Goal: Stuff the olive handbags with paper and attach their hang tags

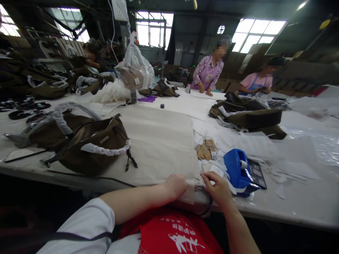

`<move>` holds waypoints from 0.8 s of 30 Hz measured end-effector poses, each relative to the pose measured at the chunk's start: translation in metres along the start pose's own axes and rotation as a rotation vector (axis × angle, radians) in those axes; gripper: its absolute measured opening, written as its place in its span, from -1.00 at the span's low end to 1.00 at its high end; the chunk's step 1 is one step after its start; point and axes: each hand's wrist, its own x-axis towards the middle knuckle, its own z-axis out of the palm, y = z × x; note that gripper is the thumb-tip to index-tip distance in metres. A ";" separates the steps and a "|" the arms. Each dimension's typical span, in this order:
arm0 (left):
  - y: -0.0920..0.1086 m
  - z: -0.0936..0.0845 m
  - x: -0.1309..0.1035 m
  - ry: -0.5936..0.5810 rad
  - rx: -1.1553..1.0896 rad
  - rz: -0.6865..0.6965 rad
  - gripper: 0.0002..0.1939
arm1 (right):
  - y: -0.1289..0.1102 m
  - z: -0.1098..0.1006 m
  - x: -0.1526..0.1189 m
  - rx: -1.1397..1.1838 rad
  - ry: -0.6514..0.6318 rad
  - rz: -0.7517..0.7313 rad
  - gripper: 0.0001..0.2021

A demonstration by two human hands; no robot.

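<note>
My left hand point(176, 186) is curled at the right front corner of a cream sheet point(159, 137) on the table; its fingers are hidden from view. Just to its right, my right hand point(215, 185) has thumb and index finger brought together near the table's front edge, and what they hold is too small to make out. Beyond that hand lie brown cardboard tags point(206, 150) and white paper pieces. A blue tape dispenser point(238, 169) stands to its right. On the left of the sheet rests a dark olive handbag point(92, 151) with wrapped handles.
More olive bags point(249, 114) are stacked at the back right. A plastic-wrapped bundle point(135, 70) hangs from a post. Clear plastic sheets point(312, 141) spread over the right side. Two people stand or sit across the table; another is at the far left.
</note>
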 end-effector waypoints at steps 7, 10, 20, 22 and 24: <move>-0.040 -0.042 -0.009 0.247 -0.223 -0.293 -0.84 | 0.007 0.004 0.005 0.078 0.035 0.108 -0.64; -0.064 -0.051 -0.015 0.385 -0.358 -0.479 -0.83 | 0.009 0.016 0.016 0.314 -0.053 0.280 -0.52; -0.124 -0.030 -0.083 0.515 -0.860 -0.843 -0.65 | -0.059 0.120 0.109 0.919 -0.707 0.784 -0.43; -0.124 -0.027 -0.094 0.521 -0.884 -0.851 -0.61 | -0.085 0.149 0.122 0.884 -0.777 0.745 -0.39; -0.122 -0.025 -0.102 0.526 -0.852 -0.854 -0.63 | -0.105 0.177 0.131 0.840 -0.735 0.685 -0.42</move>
